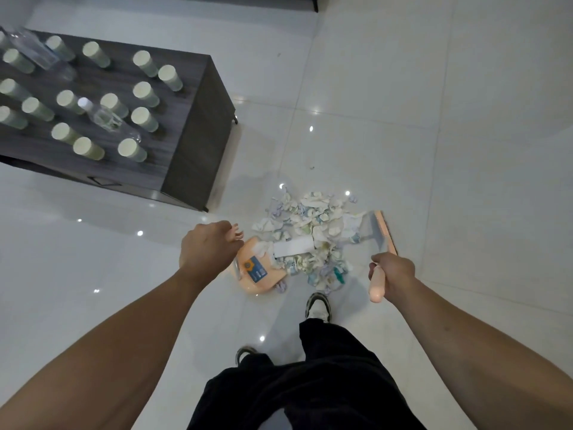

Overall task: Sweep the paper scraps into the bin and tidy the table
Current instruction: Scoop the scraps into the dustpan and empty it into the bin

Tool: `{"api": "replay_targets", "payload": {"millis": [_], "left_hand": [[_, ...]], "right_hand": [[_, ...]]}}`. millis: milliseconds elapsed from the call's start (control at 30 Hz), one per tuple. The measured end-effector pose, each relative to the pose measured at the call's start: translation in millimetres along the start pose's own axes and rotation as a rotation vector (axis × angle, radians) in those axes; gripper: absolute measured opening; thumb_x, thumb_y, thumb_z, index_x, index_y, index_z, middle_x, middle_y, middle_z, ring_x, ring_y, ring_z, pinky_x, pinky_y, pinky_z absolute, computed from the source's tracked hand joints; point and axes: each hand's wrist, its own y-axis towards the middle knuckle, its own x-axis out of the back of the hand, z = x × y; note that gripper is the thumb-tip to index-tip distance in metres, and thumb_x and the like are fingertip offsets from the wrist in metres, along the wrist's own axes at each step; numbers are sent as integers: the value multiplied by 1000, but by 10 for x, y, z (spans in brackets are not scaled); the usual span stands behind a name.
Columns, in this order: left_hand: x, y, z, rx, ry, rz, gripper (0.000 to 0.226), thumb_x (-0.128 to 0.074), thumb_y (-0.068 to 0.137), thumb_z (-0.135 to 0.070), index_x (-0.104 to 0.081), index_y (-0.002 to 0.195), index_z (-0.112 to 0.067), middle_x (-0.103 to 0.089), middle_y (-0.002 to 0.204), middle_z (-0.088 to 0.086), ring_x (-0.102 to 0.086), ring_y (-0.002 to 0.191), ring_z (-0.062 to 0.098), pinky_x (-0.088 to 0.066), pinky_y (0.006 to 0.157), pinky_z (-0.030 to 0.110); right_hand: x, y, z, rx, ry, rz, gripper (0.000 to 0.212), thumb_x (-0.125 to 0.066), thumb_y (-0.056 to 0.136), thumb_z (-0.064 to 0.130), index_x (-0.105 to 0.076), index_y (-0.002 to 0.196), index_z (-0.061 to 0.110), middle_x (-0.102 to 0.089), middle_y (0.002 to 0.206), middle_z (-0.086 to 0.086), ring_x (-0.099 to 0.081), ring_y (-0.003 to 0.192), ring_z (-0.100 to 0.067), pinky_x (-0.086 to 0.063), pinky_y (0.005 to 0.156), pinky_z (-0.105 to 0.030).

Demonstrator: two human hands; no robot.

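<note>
A: Where are the paper scraps [310,234]?

B: Heaped on the floor between your hands. They're light and fluttery, so sweep gently. Your right hand [392,274] grips the brush [383,243] by its near handle; its long axis runs near to far. Your left hand [209,248] hangs loose over the dustpan [260,271], which opens rightward.

A glossy white tiled floor [403,135] carries a heap of paper scraps [313,231], with an orange dustpan [263,274] lying at the heap's left edge and a brush [379,232] at its right. A dark wooden table [192,125] stands on the floor, bearing many upright paper cups [145,63] and clear bottles [104,117].
</note>
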Motion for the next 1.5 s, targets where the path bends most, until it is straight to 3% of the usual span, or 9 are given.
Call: {"api": "replay_targets", "payload": {"millis": [100, 167, 333, 467, 567, 900, 1033, 1300, 1500], "left_hand": [[-25, 0, -26, 15, -29, -7, 27, -60, 77, -48, -56, 72, -21, -60, 67, 1, -52, 62, 25, -36, 56, 28], [-60, -4, -54, 20, -44, -8, 29, -59, 77, -49, -48, 66, -24, -56, 63, 0, -47, 59, 24, -31, 54, 28], [-196, -5, -66, 16, -23, 10, 28, -55, 81, -49, -50, 71, -24, -63, 69, 4, -55, 64, 30, -38, 56, 30], [-250, 1, -52, 46, -56, 26, 27, -54, 80, -49, -57, 76, -22, -62, 68, 3, -58, 66, 31, -50, 62, 35], [-290, -3, -11, 50, -76, 16, 25, -57, 77, -46, -56, 75, -22, -59, 65, 2, -56, 66, 32, -48, 61, 34], [-429, -145, 416, 46, -122, -14, 27, -58, 79, -48, -55, 75, -21, -57, 60, -1, -55, 58, 26, -51, 58, 35], [-462, -244, 630, 38, -131, -29, 28, -57, 81, -49, -55, 75, -21, -56, 59, -2, -54, 56, 25, -51, 56, 34], [-472, -372, 1046, 39, -216, -16, 23, -59, 77, -51, -61, 83, -29, -60, 67, -4, -56, 66, 23, -44, 58, 29], [-450, -480, 1313, -20, -232, -18, 26, -58, 78, -49, -60, 76, -23, -59, 64, -5, -57, 67, 23, -43, 59, 30]], "right_hand": [[-46, 95, 55, 7, 16, 10, 42, -58, 89, -6, -46, 129, -4, -56, 94, -23, -52, 57, -20, -46, 37, -20], [-69, 178, 100, 0, 13, 3, 32, -60, 90, -4, -49, 119, 0, -57, 86, -20, -53, 57, -19, -47, 37, -21], [-149, 466, 158, -35, -77, 30, 12, -61, 96, 7, -52, 101, 2, -55, 81, -17, -51, 54, -18, -47, 37, -21], [-193, 624, 3, -114, -329, 80, 9, -51, 99, 9, -51, 91, 4, -50, 80, -14, -45, 53, -18, -43, 38, -21], [-244, 594, -259, -104, -641, 116, 13, -50, 97, 8, -55, 87, 0, -53, 70, -14, -47, 46, -19, -43, 40, -22], [-592, 135, -1051, -60, -1175, 288, 8, -48, 94, 3, -51, 95, -4, -52, 66, -20, -42, 45, -21, -40, 49, -29], [-753, -128, -1507, -26, -1263, 294, 11, -44, 92, 4, -53, 97, 0, -54, 67, -17, -46, 39, -20, -44, 42, -26], [-717, -531, -1690, 11, -1212, 296, 12, -45, 90, 6, -53, 98, 1, -51, 65, -15, -43, 40, -20, -42, 44, -25], [-747, -916, -2079, 24, -1228, 258, 28, -42, 96, 9, -46, 123, 3, -55, 75, -18, -48, 42, -20, -40, 34, -20]]}}
